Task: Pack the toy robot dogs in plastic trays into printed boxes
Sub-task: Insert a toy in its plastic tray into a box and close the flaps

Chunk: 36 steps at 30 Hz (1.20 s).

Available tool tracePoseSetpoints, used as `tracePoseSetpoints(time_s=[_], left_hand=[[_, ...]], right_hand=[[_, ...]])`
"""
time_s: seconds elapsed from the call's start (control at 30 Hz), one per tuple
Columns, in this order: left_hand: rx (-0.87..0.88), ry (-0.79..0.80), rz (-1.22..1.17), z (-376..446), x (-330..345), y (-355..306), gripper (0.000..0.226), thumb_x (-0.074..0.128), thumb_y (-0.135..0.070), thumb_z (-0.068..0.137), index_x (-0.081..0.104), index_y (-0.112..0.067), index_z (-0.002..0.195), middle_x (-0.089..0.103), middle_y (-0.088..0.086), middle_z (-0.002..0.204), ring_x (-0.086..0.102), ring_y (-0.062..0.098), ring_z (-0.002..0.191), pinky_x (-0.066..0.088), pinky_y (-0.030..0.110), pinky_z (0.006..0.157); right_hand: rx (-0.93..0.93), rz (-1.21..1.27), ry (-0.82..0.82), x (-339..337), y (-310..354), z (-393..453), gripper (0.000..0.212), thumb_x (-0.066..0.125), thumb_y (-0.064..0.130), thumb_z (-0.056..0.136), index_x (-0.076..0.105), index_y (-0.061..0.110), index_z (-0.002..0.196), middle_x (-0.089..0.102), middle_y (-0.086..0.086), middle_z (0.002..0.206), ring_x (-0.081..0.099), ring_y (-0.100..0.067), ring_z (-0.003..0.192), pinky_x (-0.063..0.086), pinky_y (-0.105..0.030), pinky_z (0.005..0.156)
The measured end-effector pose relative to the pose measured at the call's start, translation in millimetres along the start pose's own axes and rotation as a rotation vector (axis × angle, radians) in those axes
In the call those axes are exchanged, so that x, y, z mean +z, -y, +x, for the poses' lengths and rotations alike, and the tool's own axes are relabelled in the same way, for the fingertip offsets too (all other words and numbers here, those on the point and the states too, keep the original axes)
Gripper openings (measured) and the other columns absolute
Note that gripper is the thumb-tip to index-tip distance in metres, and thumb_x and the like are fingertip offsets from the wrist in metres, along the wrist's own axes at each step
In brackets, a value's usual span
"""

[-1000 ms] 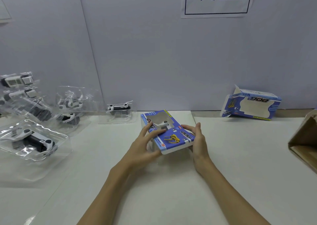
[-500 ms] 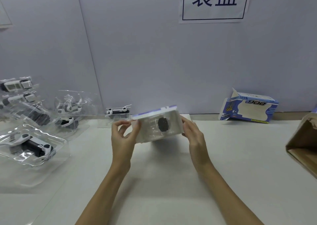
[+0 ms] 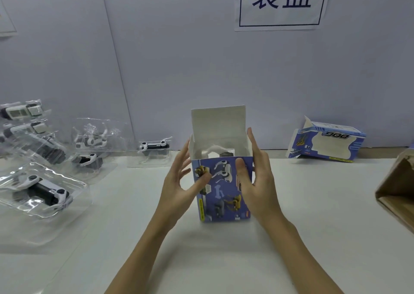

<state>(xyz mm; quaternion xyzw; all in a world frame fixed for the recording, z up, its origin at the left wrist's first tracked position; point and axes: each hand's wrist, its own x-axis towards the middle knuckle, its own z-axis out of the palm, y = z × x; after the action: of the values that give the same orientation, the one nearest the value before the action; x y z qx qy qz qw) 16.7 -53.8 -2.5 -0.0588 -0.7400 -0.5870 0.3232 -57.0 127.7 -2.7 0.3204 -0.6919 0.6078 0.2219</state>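
A blue printed box (image 3: pixel 220 190) stands upright on the white table (image 3: pixel 313 215), with its top flap raised. A toy robot dog in its plastic tray (image 3: pixel 216 151) shows inside the open top. My left hand (image 3: pixel 179 181) is at the box's left side; its fingers are spread and its thumb touches the front face. My right hand (image 3: pixel 257 181) lies flat against the right side, fingers straight up and thumb on the front face.
Several clear trays with robot dogs lie at the left, the nearest one (image 3: pixel 40 188) by the table edge, another (image 3: pixel 154 147) against the wall. A second printed box (image 3: pixel 327 143) lies on its side at the back right. A brown carton (image 3: pixel 396 190) stands at the right edge.
The box was lifted and turned from lying flat to standing on end, open top upward. Both hands moved from gripping its ends to lying along its sides.
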Motion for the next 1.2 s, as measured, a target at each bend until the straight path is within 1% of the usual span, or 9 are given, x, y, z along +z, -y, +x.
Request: tracePoseSetpoints(time_s=[0.07, 0.17, 0.37, 0.53, 0.67, 0.8, 0.9, 1.07, 1.2], left_hand=[[0.019, 0.054, -0.010, -1, 1, -1, 0.076, 0.072, -0.048, 0.090, 0.030, -0.062, 0.151, 0.048, -0.030, 0.152, 0.056, 0.006, 0.135, 0.055, 0.046, 0.104], [0.004, 0.101, -0.015, -3, 2, -1, 0.068, 0.065, -0.043, 0.094, 0.033, -0.060, 0.152, 0.040, -0.018, 0.159, 0.053, 0.018, 0.139, 0.050, 0.055, 0.109], [0.050, 0.058, 0.048, -4, 7, -3, 0.044, 0.063, -0.061, 0.089, 0.052, -0.051, 0.130, 0.044, -0.014, 0.149, 0.054, 0.025, 0.136, 0.052, 0.058, 0.103], [0.037, -0.024, -0.004, 3, 12, -7, 0.025, 0.056, -0.067, 0.092, 0.060, -0.045, 0.104, 0.040, -0.036, 0.144, 0.049, 0.023, 0.142, 0.063, 0.048, 0.087], [0.021, -0.055, -0.143, 8, 15, -12, 0.026, 0.061, -0.058, 0.090, 0.064, -0.033, 0.096, 0.045, -0.039, 0.142, 0.060, 0.002, 0.127, 0.063, 0.027, 0.068], [-0.010, -0.047, -0.269, 11, 11, -12, 0.049, 0.076, -0.063, 0.083, 0.059, -0.031, 0.115, 0.061, -0.014, 0.133, 0.070, 0.017, 0.115, 0.065, 0.047, 0.073], [0.032, -0.035, -0.344, 12, 9, -10, 0.059, 0.079, -0.053, 0.085, 0.043, -0.038, 0.129, 0.058, -0.002, 0.138, 0.065, 0.029, 0.124, 0.064, 0.049, 0.077], [0.067, 0.029, -0.056, 9, 3, 1, 0.063, 0.078, -0.066, 0.078, 0.054, -0.034, 0.127, 0.049, -0.016, 0.148, 0.056, 0.013, 0.134, 0.061, 0.040, 0.088], [0.091, 0.058, 0.001, 7, 3, 6, 0.053, 0.078, -0.053, 0.081, 0.051, -0.040, 0.125, 0.040, -0.021, 0.156, 0.054, 0.009, 0.135, 0.058, 0.049, 0.097]], right_hand=[[0.004, -0.010, 0.023, 2, 1, 0, 0.064, 0.043, 0.068, 0.100, 0.020, 0.056, 0.158, 0.047, 0.010, 0.115, 0.064, -0.016, 0.102, 0.062, -0.034, 0.085], [0.055, 0.081, 0.086, 4, 0, -1, 0.054, 0.049, 0.055, 0.103, 0.030, 0.059, 0.154, 0.048, 0.008, 0.128, 0.065, -0.018, 0.115, 0.065, -0.037, 0.077], [0.053, 0.088, 0.057, -3, 6, 1, 0.055, 0.037, 0.081, 0.093, 0.063, 0.041, 0.120, 0.061, 0.011, 0.130, 0.063, -0.015, 0.121, 0.059, -0.039, 0.093], [0.087, 0.131, -0.084, 11, 17, 6, 0.024, 0.045, 0.038, 0.101, 0.067, 0.028, 0.097, 0.056, 0.018, 0.134, 0.051, -0.007, 0.135, 0.054, -0.035, 0.098], [0.194, 0.309, -0.095, 11, 15, 10, 0.020, 0.050, 0.029, 0.094, 0.068, 0.024, 0.102, 0.063, 0.016, 0.127, 0.062, -0.017, 0.124, 0.059, -0.052, 0.091], [0.156, 0.460, -0.134, 10, 19, 13, 0.033, 0.056, 0.023, 0.094, 0.053, 0.028, 0.127, 0.067, 0.004, 0.117, 0.066, -0.028, 0.112, 0.058, -0.037, 0.086], [0.090, 0.370, -0.073, 9, 15, 9, 0.028, 0.048, 0.034, 0.103, 0.059, 0.032, 0.129, 0.065, -0.004, 0.125, 0.066, -0.032, 0.114, 0.060, -0.045, 0.084], [0.112, 0.429, -0.063, 1, 6, 3, 0.045, 0.031, 0.037, 0.108, 0.069, 0.015, 0.118, 0.062, 0.003, 0.142, 0.065, -0.023, 0.125, 0.057, -0.022, 0.082], [0.087, 0.248, 0.018, 4, 9, 2, 0.044, 0.055, 0.069, 0.094, 0.060, 0.031, 0.117, 0.061, 0.007, 0.136, 0.066, -0.019, 0.122, 0.061, -0.034, 0.077]])
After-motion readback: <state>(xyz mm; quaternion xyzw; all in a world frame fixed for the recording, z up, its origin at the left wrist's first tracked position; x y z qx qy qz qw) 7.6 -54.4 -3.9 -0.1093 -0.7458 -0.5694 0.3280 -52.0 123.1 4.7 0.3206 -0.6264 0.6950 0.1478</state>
